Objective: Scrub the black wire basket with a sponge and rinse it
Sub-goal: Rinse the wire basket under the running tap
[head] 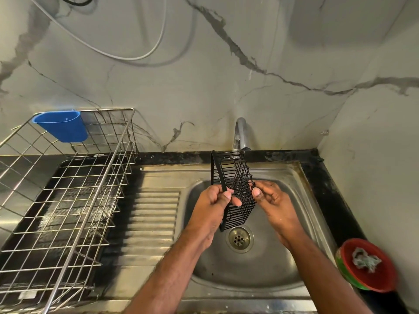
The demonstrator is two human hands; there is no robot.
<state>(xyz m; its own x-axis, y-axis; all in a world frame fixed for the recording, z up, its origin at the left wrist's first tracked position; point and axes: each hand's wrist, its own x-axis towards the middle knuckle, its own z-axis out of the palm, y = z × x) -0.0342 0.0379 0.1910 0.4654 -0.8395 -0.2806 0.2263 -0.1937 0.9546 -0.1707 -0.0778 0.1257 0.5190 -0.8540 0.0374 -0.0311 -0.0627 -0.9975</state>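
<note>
At centre frame I grip the black wire basket [233,189] with my left hand [212,207] and pinch it with my right hand [269,200], held over the sink [294,245] below the tap [241,132], probably so rinse water drains.

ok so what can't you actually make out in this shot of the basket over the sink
- Water flow: in the head view no stream is clear at the chrome tap; the black wire basket hides its spout.
- Sponge: none visible; the left hand and right hand grip only the basket.
- Grey wad in the red bowl: too small to identify.
- Silver wire dish rack: cut off by the left edge.
</note>
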